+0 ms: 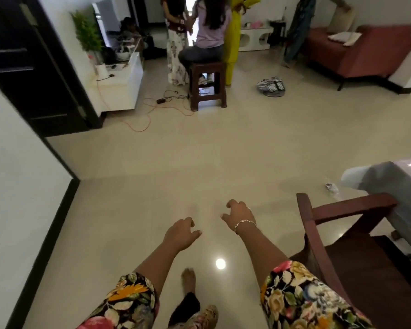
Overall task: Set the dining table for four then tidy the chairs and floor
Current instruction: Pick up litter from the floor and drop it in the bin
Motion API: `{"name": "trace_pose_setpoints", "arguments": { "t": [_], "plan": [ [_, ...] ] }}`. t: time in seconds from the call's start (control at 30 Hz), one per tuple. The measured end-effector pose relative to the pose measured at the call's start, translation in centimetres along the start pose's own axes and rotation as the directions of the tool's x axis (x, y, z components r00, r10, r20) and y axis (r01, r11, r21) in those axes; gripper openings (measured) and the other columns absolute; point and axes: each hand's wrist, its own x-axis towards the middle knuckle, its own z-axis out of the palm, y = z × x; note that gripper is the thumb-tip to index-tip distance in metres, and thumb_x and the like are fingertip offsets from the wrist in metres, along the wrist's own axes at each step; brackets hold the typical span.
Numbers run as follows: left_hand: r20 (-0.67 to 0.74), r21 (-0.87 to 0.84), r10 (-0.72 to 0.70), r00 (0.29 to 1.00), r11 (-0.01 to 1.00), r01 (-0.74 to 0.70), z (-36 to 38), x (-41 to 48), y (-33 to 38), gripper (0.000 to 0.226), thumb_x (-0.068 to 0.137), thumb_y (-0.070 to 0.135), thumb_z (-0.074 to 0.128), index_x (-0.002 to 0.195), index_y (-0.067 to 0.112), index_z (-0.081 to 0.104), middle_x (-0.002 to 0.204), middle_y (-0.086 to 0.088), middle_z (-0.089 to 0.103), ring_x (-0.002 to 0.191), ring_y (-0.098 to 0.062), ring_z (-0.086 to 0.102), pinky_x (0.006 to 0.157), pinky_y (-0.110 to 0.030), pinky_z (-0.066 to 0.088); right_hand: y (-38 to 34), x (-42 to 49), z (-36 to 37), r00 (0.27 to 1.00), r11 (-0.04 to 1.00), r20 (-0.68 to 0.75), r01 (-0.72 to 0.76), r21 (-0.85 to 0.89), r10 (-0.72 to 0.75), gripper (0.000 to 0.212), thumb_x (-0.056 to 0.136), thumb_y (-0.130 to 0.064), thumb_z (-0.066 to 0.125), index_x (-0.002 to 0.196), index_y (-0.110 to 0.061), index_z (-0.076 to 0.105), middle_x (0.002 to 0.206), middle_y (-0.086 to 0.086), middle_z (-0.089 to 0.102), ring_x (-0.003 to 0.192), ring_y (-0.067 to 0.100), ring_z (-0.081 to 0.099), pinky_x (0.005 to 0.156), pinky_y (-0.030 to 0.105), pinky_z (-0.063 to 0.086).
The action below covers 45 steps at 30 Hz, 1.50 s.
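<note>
here, left hand (182,233), right hand (238,216) both loose and empty, chair (310,233) and table (389,186) cropped

A single wide-angle camera rides on the person's head, looking forward and down across the floor (223,150); the chair (351,207) sits close at right, the stool (208,66) far ahead.

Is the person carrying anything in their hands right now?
No, the left hand and the right hand are both loosely curled above the floor with nothing in them.
</note>
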Motion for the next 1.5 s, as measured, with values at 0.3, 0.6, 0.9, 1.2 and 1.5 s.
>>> {"name": "trace_pose_setpoints", "arguments": {
  "t": [0.3,0.6,0.9,1.2,1.5],
  "plan": [
    [0.161,0.101,0.110,0.981,0.987,-0.127,-8.0,23.0,5.4,0.042,0.093,0.039,0.051,0.124,0.011,0.049,0.122,-0.009,0.056,0.112,-0.023,0.054,0.087,-0.029,0.041,0.5,18.3,-6.6,0.968,0.968,0.034,-0.251,0.019,0.250,0.046,0.091,-0.034,0.053,0.131,-0.014,0.042,0.133,0.012,0.041,0.123,0.031,0.044,0.099,0.035,0.039],
    [0.340,0.192,0.324,0.883,0.895,-0.403,-9.9,39.9,19.1,0.043,0.093,0.039,0.051,0.125,0.010,0.048,0.125,-0.009,0.054,0.114,-0.023,0.053,0.087,-0.028,0.040,8.1,28.4,-13.8,0.852,0.847,0.029,-0.522,0.101,0.522,0.046,0.091,-0.033,0.055,0.131,-0.015,0.043,0.133,0.011,0.043,0.123,0.030,0.044,0.100,0.034,0.038],
    [0.436,0.244,0.404,0.804,0.807,-0.537,-9.7,55.2,36.7,0.043,0.093,0.040,0.051,0.123,0.010,0.049,0.124,-0.010,0.055,0.112,-0.024,0.053,0.088,-0.029,0.041,17.7,40.8,-24.9,0.777,0.760,0.004,-0.616,0.207,0.629,0.045,0.092,-0.033,0.053,0.131,-0.015,0.043,0.134,0.010,0.041,0.122,0.029,0.045,0.099,0.033,0.038],
    [0.526,0.195,0.500,0.688,0.716,-0.670,-5.9,64.5,55.6,0.042,0.093,0.038,0.052,0.122,0.008,0.050,0.124,-0.010,0.056,0.115,-0.025,0.051,0.088,-0.029,0.041,29.2,46.2,-35.2,0.654,0.630,-0.023,-0.718,0.297,0.756,0.045,0.091,-0.035,0.054,0.130,-0.016,0.043,0.133,0.010,0.043,0.123,0.027,0.044,0.099,0.030,0.036],
    [0.683,0.204,0.462,0.565,0.623,-0.756,4.6,74.5,73.3,0.039,0.094,0.036,0.051,0.120,0.007,0.051,0.122,-0.011,0.057,0.112,-0.025,0.053,0.086,-0.028,0.041,44.0,52.7,-39.1,0.494,0.414,0.110,-0.813,0.409,0.862,0.044,0.090,-0.034,0.056,0.129,-0.016,0.045,0.133,0.008,0.046,0.122,0.025,0.047,0.098,0.026,0.036]
  ]
}}
